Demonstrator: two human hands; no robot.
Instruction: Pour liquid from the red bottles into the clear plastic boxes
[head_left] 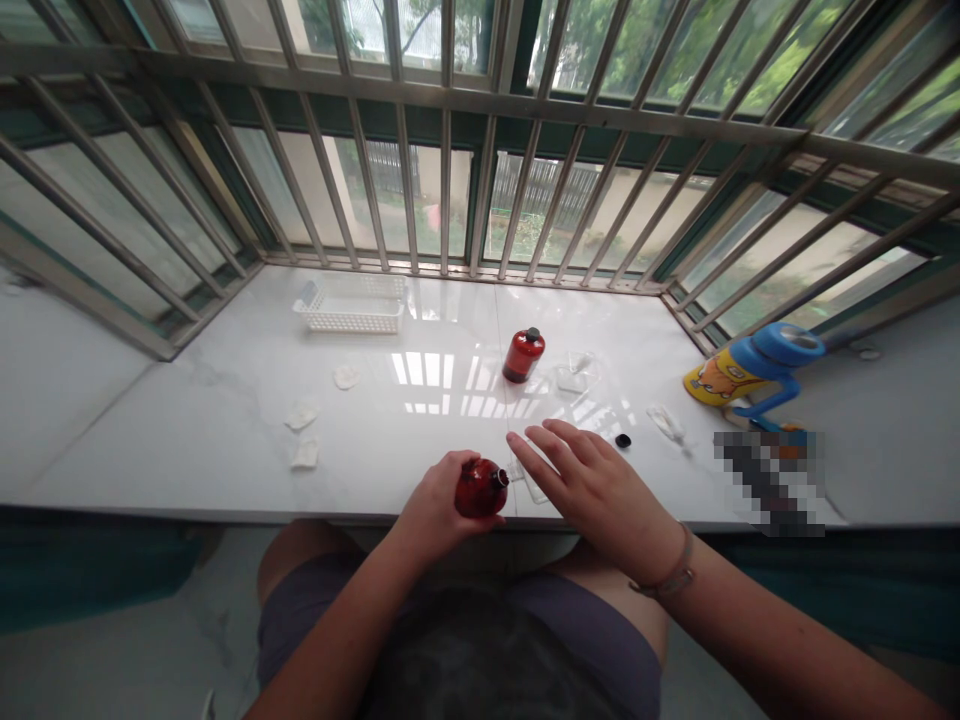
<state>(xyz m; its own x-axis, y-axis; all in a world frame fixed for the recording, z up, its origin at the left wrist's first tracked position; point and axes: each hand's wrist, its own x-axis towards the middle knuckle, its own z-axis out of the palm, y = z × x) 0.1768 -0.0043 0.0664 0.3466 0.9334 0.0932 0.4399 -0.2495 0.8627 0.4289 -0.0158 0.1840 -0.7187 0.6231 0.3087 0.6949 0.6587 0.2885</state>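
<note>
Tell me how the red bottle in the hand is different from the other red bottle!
The held bottle has an uncovered mouth; the standing bottle wears a dark cap. The held bottle is in the left hand; the standing bottle rests on the white counter. Both are red and shiny.

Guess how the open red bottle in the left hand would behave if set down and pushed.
The open red bottle has a rounded, smooth-looking body, so it would probably roll on its side. Its mouth is uncovered, so tipping could spill any contents. The glossy counter suggests it may slide when nudged low.
</note>
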